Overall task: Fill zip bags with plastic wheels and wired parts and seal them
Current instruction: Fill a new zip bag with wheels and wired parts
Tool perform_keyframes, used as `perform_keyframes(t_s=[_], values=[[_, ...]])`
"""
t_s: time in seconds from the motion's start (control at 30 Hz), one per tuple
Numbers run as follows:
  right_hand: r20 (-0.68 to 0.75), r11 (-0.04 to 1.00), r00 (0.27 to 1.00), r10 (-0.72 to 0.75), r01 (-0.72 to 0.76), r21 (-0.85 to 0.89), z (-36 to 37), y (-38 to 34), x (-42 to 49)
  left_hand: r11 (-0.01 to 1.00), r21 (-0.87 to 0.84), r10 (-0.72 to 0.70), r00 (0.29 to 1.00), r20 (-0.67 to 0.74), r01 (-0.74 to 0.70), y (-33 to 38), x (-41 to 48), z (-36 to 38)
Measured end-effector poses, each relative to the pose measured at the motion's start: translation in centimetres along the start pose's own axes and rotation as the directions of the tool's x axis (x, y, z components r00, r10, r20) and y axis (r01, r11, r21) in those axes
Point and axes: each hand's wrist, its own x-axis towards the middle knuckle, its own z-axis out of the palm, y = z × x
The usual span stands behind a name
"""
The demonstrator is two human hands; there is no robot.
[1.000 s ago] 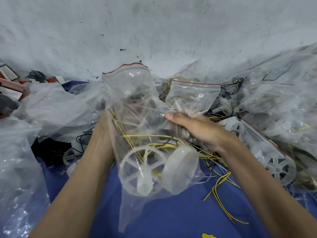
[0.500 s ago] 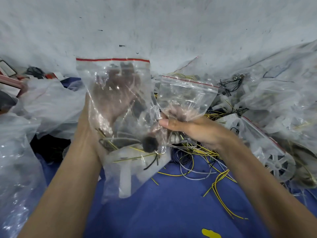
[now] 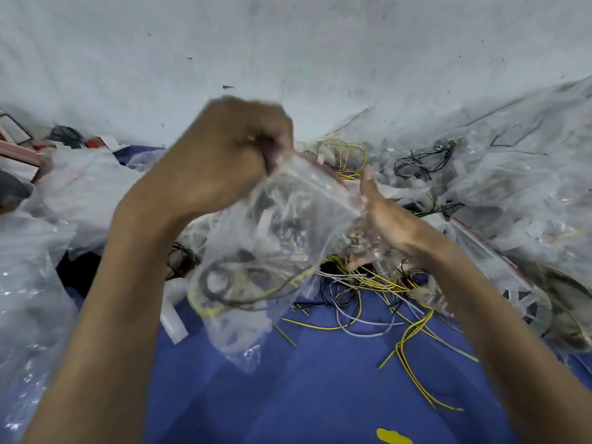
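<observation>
A person's two bare hands work a clear zip bag (image 3: 275, 251) held above a blue cloth surface (image 3: 320, 389), in front of a pale, scuffed wall (image 3: 288, 43). The left hand (image 3: 221, 161) is closed into a fist, pinching the bag's upper corner by the red-edged zip strip, so the thin, crinkled film hangs down and sags under its load. The right hand (image 3: 381, 219) is open, fingers spread and palm pressed flat against the bag's right side near the far end of the strip; it grips nothing. Inside the glossy plastic lie looped black and yellow wired parts (image 3: 243, 283) and pale, blurred moulded pieces whose shape cannot be made out. Below and to the right, loose wires (image 3: 378, 302) in yellow, grey and black sprawl in thin curling strands over the cloth. A white spoked plastic wheel (image 3: 525, 306) shows through another bag at the right edge, among a heap of filmy, wrinkled clear bags (image 3: 512, 187). More translucent plastic sheeting (image 3: 35, 283) is bunched along the left side. Motion blur softens the hands and the bag's contents.
</observation>
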Motion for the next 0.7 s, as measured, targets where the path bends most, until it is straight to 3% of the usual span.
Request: perform_keyframes(t_s=[0.07, 0.1, 0.2, 0.4, 0.6, 0.7], values=[[-0.024, 0.978, 0.999, 0.029, -0.024, 0.209, -1.1, 0.1, 0.1, 0.983, 0.17, -0.114, 0.954, 0.278, 0.068, -0.4, -0.4, 1.1], [-0.04, 0.948, 0.999, 0.011, 0.002, 0.319, -1.5, 0.3, 0.2, 0.972, 0.216, -0.159, 0.929, 0.334, 0.089, -0.8, -0.4, 1.6], [-0.058, 0.833, 0.996, -0.063, 0.084, 0.547, -2.5, 1.0, 0.5, 0.968, 0.224, -0.185, 0.923, 0.336, 0.112, -1.5, -0.4, 2.5], [-0.105, 0.826, 0.994, -0.041, 0.093, 0.555, -2.8, 0.7, 0.4, 0.95, 0.313, -0.135, 0.934, 0.331, 0.026, -2.3, -0.4, 3.4], [-0.226, 0.937, 0.974, -0.017, 0.094, 0.337, -1.8, -1.4, -0.9, 0.962, 0.266, -0.021, 0.949, 0.314, -0.066, -2.3, 0.0, 5.3], [-0.183, 0.967, 0.982, -0.05, 0.094, 0.236, -1.3, -2.4, -1.4, 0.975, 0.21, 0.012, 0.958, 0.285, -0.075, -2.1, 0.1, 5.2]])
